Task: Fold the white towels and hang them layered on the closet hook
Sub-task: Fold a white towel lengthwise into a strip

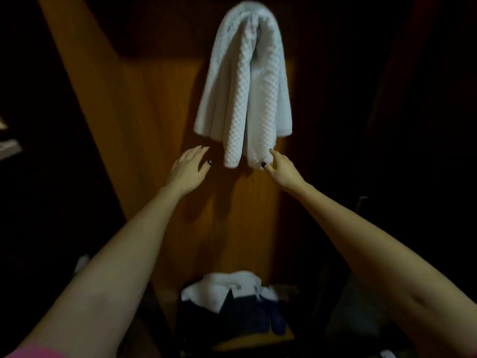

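Note:
A white textured towel [245, 83] hangs folded over the top of the wooden closet back panel, draped in several layers; the hook under it is hidden. My right hand [280, 165] pinches the towel's lower right corner between thumb and finger. To the left of the towel's bottom edge, my left hand [189, 167] is held up with fingers straight, apart from the cloth. Both bare arms reach up from the bottom of the view.
A heap of white cloth [227, 288] and dark blue clothes [260, 319] lies on the closet floor below. The orange wooden closet panel [160, 120] fills the middle; dark walls stand at both sides.

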Available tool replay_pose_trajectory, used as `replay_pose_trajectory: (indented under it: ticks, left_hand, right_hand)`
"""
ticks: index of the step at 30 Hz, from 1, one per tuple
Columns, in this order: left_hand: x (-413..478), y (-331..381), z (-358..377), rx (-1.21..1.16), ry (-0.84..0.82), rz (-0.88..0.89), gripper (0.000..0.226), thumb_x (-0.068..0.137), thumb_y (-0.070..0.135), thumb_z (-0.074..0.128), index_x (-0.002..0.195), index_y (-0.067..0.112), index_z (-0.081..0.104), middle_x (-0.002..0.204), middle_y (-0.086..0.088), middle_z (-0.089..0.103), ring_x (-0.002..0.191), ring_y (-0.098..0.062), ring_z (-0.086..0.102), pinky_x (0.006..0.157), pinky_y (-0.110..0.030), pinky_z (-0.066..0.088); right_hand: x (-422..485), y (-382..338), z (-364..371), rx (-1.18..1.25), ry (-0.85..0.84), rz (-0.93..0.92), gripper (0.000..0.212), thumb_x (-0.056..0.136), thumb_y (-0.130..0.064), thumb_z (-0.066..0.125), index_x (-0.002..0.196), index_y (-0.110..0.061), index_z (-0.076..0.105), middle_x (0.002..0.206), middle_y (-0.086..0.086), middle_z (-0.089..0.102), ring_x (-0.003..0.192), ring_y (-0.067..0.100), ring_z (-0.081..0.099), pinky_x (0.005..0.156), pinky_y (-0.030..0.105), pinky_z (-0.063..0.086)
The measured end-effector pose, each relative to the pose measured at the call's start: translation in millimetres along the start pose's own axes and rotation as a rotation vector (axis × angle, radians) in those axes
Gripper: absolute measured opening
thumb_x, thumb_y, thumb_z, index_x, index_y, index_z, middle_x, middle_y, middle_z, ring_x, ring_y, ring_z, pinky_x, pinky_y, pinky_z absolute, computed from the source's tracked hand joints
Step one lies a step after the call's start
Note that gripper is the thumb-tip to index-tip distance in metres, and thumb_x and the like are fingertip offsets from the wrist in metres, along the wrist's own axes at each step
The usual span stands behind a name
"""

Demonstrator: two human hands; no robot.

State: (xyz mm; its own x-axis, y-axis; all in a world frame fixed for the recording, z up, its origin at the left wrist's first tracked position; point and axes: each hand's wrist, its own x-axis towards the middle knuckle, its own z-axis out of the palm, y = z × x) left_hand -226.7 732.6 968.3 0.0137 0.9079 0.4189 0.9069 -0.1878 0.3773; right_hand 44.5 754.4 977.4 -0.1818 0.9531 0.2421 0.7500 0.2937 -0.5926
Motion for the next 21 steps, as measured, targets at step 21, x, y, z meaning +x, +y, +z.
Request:
replay_pose_trajectory:
  ticks: [21]
  left_hand:
    - [-537,-140,114,-0.048,-0.564,-0.679,0.058,0.096,0.031,0.056,0.149,0.018,0.037,0.156,-0.003,0.032,0.146,-0.025,0.022,0.117,-0.042,0.022]
  right_hand:
    - [-364,29,364,-0.352,-1.018,-0.01,0.053,0.098,-0.034,0.052,0.145,-0.011,0.041,0.147,0.016,0.041,0.135,0.037,0.038,0.112,0.048,0.032]
